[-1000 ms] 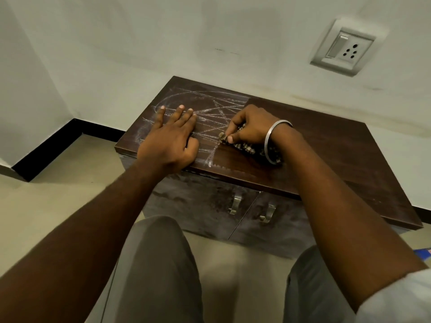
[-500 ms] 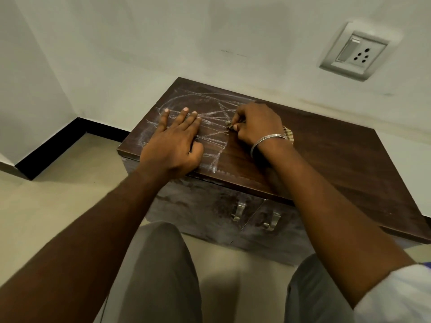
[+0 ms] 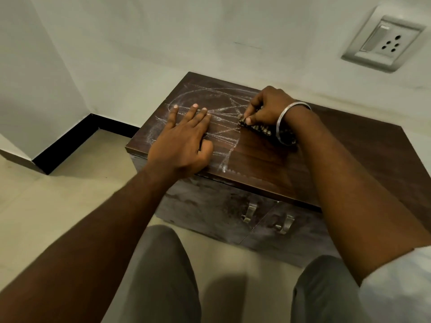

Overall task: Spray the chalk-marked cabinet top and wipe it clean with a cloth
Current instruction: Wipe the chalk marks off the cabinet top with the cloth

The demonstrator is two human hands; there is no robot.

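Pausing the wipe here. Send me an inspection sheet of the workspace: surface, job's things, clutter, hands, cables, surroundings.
Surface: cabinet top, dark wood; chalk marks cover its left part, and the right part shows none.
Job's things: patterned cloth lies on the top at the right edge of the marks; spray bottle not in view.
Clutter: nothing seen.
Hands: left hand lies flat on the chalked part, fingers straight; right hand grips the cloth, with a metal bangle on its wrist.
Cables: nothing seen.
Surroundings: wall socket up to the right; two door handles on the cabinet front; black skirting at the foot of the wall.
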